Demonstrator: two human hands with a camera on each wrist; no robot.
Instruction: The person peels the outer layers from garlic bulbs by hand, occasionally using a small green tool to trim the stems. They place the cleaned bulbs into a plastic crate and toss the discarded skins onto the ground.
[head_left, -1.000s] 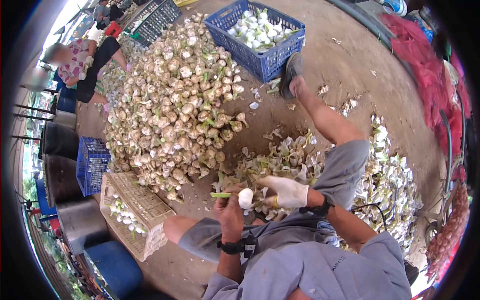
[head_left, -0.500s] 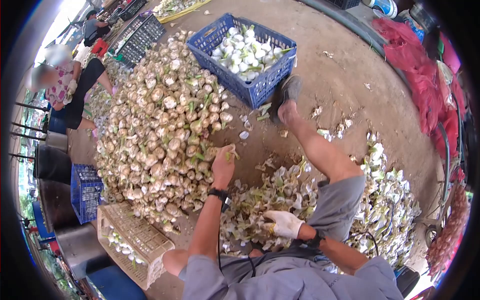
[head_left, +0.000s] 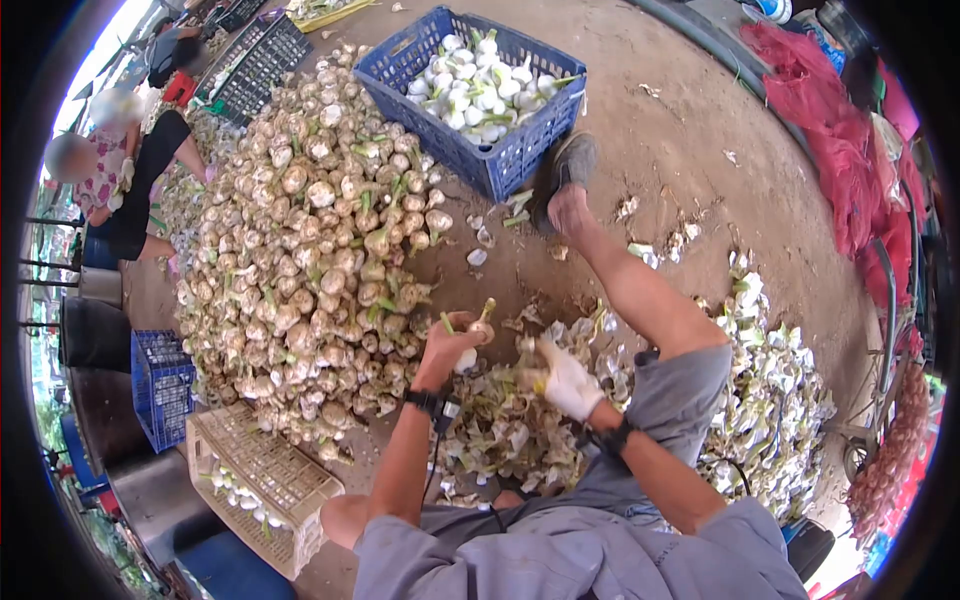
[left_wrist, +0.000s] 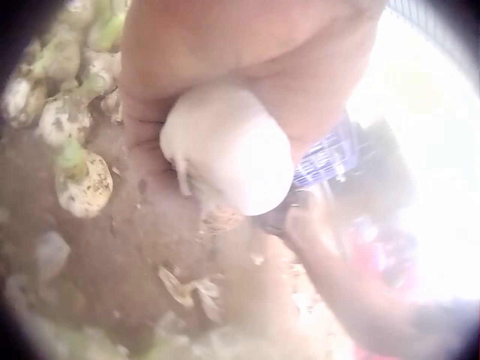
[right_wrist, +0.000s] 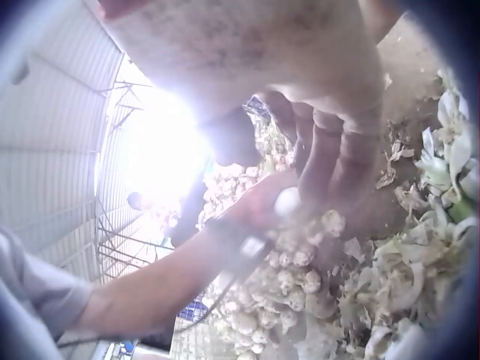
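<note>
The bare left hand (head_left: 447, 350) holds two bulbs beside the pile's right edge: a peeled white bulb (head_left: 466, 360) at the palm and a brownish bulb with a stem (head_left: 482, 330) at the fingers. In the left wrist view the smooth white bulb (left_wrist: 229, 150) lies against the palm, under the bent fingers. The gloved right hand (head_left: 568, 385) is to the right, apart from both bulbs, over loose peelings (head_left: 515, 425). Its fingers (right_wrist: 322, 154) hang loosely bent in the right wrist view, with no object visible in them.
A large bulb pile (head_left: 300, 250) lies at left; a blue crate (head_left: 490, 170) of white bulbs stands beyond. A beige crate (head_left: 265, 465) and blue crate (head_left: 163, 385) stand at lower left. More peelings (head_left: 765, 400) lie right of the leg (head_left: 640, 295). Another person (head_left: 150, 185) sits at far left.
The left hand reached to the pile, took hold of a brownish bulb and came back slightly toward the gloved hand. The green stem seen earlier on the white bulb is now hard to make out.
</note>
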